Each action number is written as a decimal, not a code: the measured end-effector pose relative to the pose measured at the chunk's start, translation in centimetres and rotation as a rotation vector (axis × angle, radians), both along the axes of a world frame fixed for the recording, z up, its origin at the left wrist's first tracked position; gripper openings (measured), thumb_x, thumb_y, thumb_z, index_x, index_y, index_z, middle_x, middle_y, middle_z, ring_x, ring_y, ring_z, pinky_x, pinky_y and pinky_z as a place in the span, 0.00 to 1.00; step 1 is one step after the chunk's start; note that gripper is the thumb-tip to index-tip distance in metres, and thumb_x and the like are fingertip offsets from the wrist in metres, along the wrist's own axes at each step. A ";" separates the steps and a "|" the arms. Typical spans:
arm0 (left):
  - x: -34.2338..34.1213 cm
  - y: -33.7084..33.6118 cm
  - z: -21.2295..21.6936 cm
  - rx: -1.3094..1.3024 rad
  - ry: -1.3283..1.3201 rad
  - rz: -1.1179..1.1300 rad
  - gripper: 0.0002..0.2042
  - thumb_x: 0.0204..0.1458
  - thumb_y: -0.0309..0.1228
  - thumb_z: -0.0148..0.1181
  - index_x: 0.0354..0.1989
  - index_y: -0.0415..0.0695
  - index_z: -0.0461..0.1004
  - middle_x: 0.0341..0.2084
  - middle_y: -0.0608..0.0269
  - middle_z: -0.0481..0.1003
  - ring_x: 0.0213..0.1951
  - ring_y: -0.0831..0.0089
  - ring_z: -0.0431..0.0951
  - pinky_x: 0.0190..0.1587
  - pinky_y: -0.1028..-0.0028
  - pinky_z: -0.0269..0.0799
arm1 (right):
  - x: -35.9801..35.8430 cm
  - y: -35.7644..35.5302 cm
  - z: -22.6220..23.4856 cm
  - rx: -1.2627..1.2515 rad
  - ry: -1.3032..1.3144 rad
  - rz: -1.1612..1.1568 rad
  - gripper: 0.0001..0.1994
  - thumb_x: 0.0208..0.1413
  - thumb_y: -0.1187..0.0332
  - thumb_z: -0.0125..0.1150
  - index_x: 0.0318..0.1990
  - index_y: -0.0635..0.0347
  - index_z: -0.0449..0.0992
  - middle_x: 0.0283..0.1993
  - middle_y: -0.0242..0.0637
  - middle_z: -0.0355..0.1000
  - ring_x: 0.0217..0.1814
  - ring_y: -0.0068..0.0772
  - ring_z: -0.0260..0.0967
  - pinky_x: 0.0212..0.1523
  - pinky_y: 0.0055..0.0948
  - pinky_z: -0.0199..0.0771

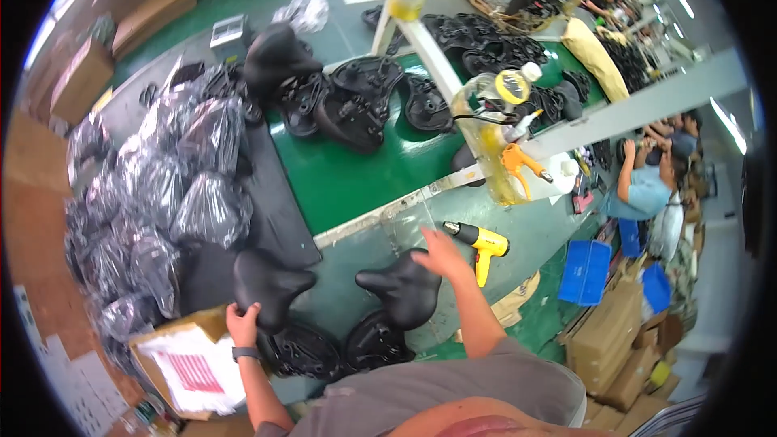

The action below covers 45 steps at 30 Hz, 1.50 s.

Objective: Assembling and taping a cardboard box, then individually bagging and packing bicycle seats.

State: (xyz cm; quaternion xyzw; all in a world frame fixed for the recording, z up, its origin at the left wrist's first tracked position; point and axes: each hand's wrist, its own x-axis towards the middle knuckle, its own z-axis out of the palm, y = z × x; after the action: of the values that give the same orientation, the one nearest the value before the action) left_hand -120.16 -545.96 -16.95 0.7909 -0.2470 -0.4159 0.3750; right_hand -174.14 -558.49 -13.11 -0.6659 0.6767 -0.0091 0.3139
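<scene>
Grey-green worktop [336, 295] spreads under both hands, with a strip of glossy green belt [340, 182] beyond them and a workshop floor stacked with cartons [605, 344] far to the right of the right hand. Both hands are bare and well apart from each other. The left hand [242, 325] is at the near left edge of one black saddle [271, 285], its thumb raised; whether its fingers close on the rim cannot be told. The right hand [442, 254] is loosely open, fingers stretched out, beside and partly over the far right edge of a second black saddle [398, 290]; contact is unclear. Just right of the right hand lies a yellow heat gun [490, 244] with a dark nozzle. Left of and beyond the left hand rises a heap of saddles in clear plastic bags [154, 182], and a carton with a white sheet [194, 368] sits close by its wrist. Ahead of the right hand, a pale metal frame [435, 65] crosses the view, carrying a clear holder [488, 150] and partly hiding the belt. Between the hands, both saddles are smooth, matt and top side up, their narrow noses pointing toward each other.
</scene>
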 end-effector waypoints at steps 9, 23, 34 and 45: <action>-8.1 -3.9 7.1 0.162 -1.072 -0.534 0.44 0.53 0.44 0.70 0.75 0.37 0.56 0.77 0.37 0.50 0.78 0.44 0.46 0.77 0.47 0.43 | 16.2 -25.0 1.2 -0.551 0.058 0.184 0.65 0.39 0.54 0.84 0.79 0.62 0.41 0.76 0.64 0.52 0.77 0.68 0.52 0.75 0.55 0.57; -6.9 -7.4 -0.5 0.255 -1.054 -0.717 0.24 0.65 0.52 0.53 0.40 0.43 0.86 0.69 0.60 0.69 0.79 0.54 0.47 0.77 0.40 0.30 | 19.8 -21.0 -4.8 -0.507 -0.005 0.147 0.48 0.46 0.63 0.79 0.75 0.54 0.57 0.61 0.50 0.64 0.51 0.59 0.75 0.50 0.52 0.79; -9.9 -4.3 -5.4 0.104 -0.997 -0.994 0.28 0.56 0.33 0.55 0.67 0.42 0.68 0.74 0.57 0.61 0.75 0.61 0.57 0.80 0.51 0.35 | 18.0 0.8 0.1 0.037 -0.341 0.539 0.29 0.54 0.67 0.69 0.64 0.55 0.70 0.50 0.48 0.73 0.48 0.59 0.76 0.47 0.51 0.80; -9.5 -3.8 -5.2 0.206 -1.000 -1.067 0.32 0.54 0.36 0.59 0.69 0.40 0.66 0.76 0.55 0.57 0.77 0.62 0.53 0.80 0.51 0.34 | 13.8 -36.9 -3.2 -0.633 -0.021 0.227 0.28 0.54 0.60 0.68 0.58 0.69 0.74 0.51 0.60 0.77 0.54 0.61 0.75 0.56 0.52 0.77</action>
State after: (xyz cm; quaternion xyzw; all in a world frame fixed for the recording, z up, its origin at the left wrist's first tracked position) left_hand -129.70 -549.76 -22.14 0.6895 -0.6991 -0.1528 -0.1118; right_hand -160.37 -595.37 -16.27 -0.8013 0.5586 -0.1904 0.0975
